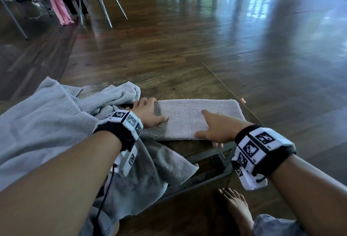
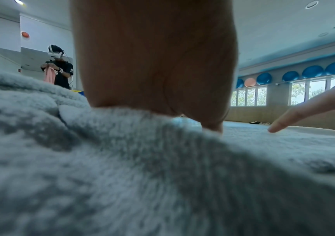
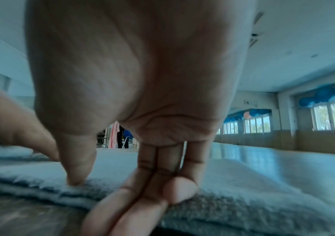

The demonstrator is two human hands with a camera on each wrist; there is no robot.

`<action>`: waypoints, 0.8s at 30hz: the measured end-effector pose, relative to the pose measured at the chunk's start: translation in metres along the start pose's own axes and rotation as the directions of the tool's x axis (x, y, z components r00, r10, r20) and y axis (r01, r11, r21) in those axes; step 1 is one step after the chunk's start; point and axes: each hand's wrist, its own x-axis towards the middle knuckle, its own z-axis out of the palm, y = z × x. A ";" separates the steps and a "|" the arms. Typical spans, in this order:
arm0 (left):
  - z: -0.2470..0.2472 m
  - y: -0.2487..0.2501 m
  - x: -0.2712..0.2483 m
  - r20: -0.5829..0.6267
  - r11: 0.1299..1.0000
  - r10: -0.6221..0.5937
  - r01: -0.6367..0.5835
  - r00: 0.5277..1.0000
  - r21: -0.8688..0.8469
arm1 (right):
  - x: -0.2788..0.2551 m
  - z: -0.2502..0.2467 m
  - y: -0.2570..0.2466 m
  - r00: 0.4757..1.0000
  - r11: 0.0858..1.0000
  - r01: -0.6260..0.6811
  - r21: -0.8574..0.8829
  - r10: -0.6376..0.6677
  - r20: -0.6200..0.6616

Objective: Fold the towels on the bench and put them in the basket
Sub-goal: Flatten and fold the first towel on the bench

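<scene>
I see the folded light grey terry towel [image 1: 189, 118] flat on the table [image 1: 199, 148], long axis running from left hand [image 1: 148, 112] to right hand [image 1: 216, 128]. Left palm down, fingers flat, pressing its left end. Right reaches forward, thumb on top, fingers curled under the near edge, pinching. Loose grey towels [image 1: 47, 115] heaped beside left hand.

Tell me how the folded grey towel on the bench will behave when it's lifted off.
The folded towel looks soft and thick-piled, so it will probably sag at both ends if lifted by one edge. Its stacked layers, visible beside the right hand, may slide apart or unfold. It seems unlikely to slip from a grip, given the fuzzy surface.
</scene>
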 end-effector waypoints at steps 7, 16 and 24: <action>-0.017 0.015 0.005 -0.152 0.999 -0.047 0.049 0.987 0.005 | 0.010 -0.007 0.023 0.974 0.969 -0.115 -0.219 0.066 -0.218; -0.026 0.049 0.002 -0.121 0.791 -0.089 -0.004 0.989 -0.612 | 0.012 -0.009 0.023 0.853 0.932 0.260 -0.252 -0.344 -0.393; -0.043 0.065 -0.020 0.081 -0.076 0.113 0.090 0.990 -0.993 | 0.006 -0.006 0.003 0.833 0.864 0.470 0.182 -0.366 -0.415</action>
